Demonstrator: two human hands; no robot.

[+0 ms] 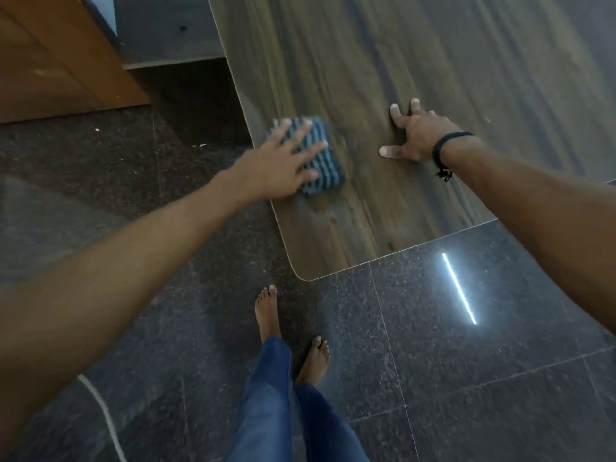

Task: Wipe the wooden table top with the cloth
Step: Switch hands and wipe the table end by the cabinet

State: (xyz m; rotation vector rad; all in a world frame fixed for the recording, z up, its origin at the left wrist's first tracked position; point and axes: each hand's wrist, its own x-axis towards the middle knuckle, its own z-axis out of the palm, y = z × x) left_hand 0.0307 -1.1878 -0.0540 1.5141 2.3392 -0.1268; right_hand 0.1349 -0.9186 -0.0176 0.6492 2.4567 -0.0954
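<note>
1. The person stands on the floor (pixel 466 361) at the bench (pixel 400 61) corner.
2. The left hand (pixel 270 168), flat with fingers spread, presses the folded cloth (pixel 325 161) onto the bench near its left edge, likely to spread wiping pressure.
3. The right hand (pixel 416 135), splayed and holding nothing, rests on the bench, probably bracing the reach.

We see a surface (pixel 416 61) of brown wood with long dark grain, smooth and faintly sheened, with a darker wet patch (pixel 320 208) by its near left edge. The cloth (pixel 325 161) on it is matt ribbed fabric, striped blue-grey and dark. The floor (pixel 500 361) is dark speckled stone tile, polished enough to mirror a strip of light. At far left is a matt orange-brown wood panel (pixel 50 61). The trousers (pixel 266 395) are blue denim, and the wristband (pixel 446 145) is black cord.
</note>
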